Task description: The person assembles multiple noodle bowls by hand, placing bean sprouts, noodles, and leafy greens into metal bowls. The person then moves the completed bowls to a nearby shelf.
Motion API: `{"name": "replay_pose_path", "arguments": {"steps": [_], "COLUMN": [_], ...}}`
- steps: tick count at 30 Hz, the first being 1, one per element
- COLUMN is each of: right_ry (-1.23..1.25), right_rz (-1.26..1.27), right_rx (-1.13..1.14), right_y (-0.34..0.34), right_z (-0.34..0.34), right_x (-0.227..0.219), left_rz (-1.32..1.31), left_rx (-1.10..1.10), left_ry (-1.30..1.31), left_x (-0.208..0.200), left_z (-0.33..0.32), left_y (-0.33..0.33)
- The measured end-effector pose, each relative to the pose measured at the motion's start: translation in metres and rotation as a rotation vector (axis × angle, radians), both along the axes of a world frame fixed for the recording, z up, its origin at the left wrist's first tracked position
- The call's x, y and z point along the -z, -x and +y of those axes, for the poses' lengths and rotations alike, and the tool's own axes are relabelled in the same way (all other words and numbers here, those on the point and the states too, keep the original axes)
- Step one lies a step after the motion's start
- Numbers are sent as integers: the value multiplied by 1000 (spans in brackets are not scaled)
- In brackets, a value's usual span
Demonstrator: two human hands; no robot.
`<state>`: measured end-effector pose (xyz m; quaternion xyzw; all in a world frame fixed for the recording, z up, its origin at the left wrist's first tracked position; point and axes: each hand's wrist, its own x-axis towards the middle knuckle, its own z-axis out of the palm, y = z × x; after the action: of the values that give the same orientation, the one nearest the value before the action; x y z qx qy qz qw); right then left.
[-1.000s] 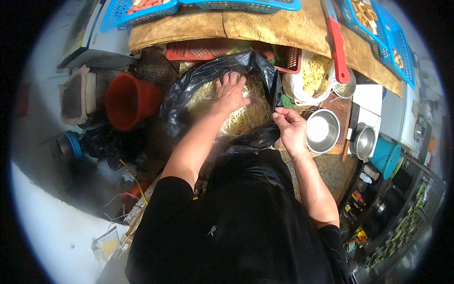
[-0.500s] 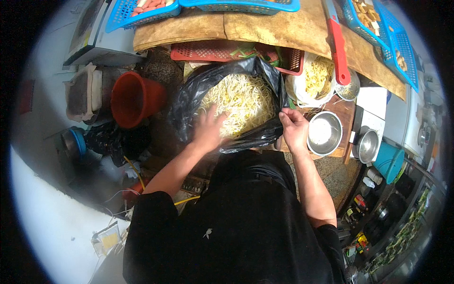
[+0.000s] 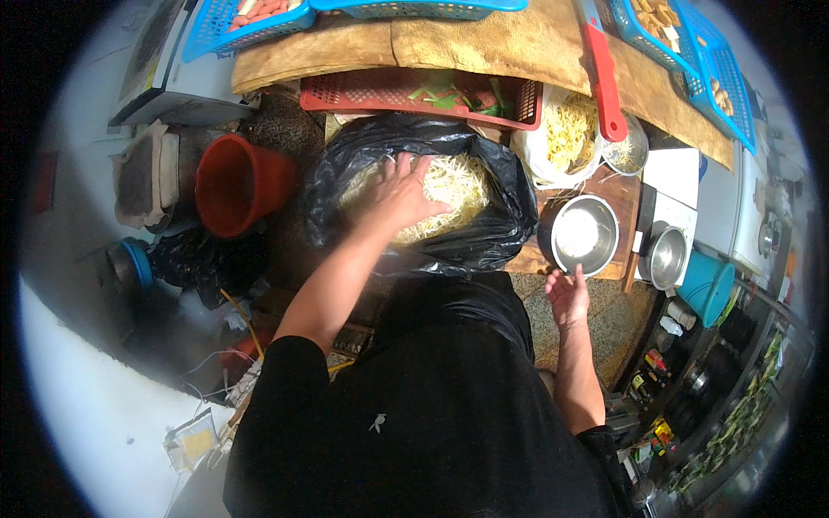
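Note:
Pale bean sprouts (image 3: 459, 183) fill a black plastic bag (image 3: 509, 177) whose mouth gapes in front of me. My left hand (image 3: 400, 197) lies over the sprouts with its fingers spread, covering part of them. Off to the right, my right hand (image 3: 567, 295) is palm up with its fingers apart, just below the near rim of a steel bowl (image 3: 566, 246). Its fingertips are at that rim; whether they touch it I cannot tell. Farther back, a white-lined container (image 3: 544, 155) holds yellowish sprouts (image 3: 570, 129).
A red crate (image 3: 345, 93) with green leaves sits behind the bag, under a board's edge (image 3: 484, 52). An orange-red bucket (image 3: 226, 186) stands left. Blue baskets (image 3: 397, 10) and a red-handled tool (image 3: 607, 86) lie above. Another steel bowl (image 3: 667, 257) is at the right.
My right hand has let go of the bag's edge and moved down and right to the steel bowl. My left hand has shifted farther over the sprouts; the bag's right side has slumped outward.

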<state>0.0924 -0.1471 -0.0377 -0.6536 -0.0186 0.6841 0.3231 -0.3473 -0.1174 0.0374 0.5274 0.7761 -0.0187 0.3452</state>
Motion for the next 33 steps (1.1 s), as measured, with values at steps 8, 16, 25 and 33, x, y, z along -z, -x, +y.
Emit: {"name": "replay_pose_path", "arguments": {"steps": [8,16,25,33], "right_ry": [-196,-599,-1039,-513], "right_rz": [-207,-363,-1069,-489], "right_rx": [105,-417,-1104,-906], "right_y": [4,102,217,240], "right_z": [34,26,42,30], "right_x": [-17,-143,-114,-90], "left_rz": [65,-19,-309,-803], "left_rx": [411,-32,-314,-273], "left_ry": [-156,-138,-214,-424], "left_x": [22,41,-18,-17], "left_z": [-57,-99,-72,-62], "left_y": [-5,48,58,7]}}
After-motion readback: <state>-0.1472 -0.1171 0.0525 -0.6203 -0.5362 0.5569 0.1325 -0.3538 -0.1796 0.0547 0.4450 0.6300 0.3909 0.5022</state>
